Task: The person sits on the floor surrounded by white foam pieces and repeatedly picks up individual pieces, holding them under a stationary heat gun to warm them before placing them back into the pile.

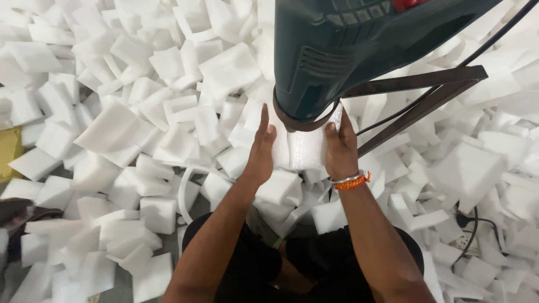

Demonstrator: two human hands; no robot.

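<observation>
A dark teal power tool [337, 50], mounted nozzle-down on a rusty metal stand [426, 95], hangs over a white foam piece [300, 148]. My left hand [261, 148] presses the foam's left side and my right hand [339, 148] presses its right side, holding it up under the tool's mouth. An orange and silver bracelet [351, 180] circles my right wrist. The foam's top edge is hidden behind the tool.
Several loose white foam blocks [118, 129] cover the floor all around. A black cable [474, 224] and a plug strip [463, 242] lie at the right. My dark-clothed legs [264, 269] are below.
</observation>
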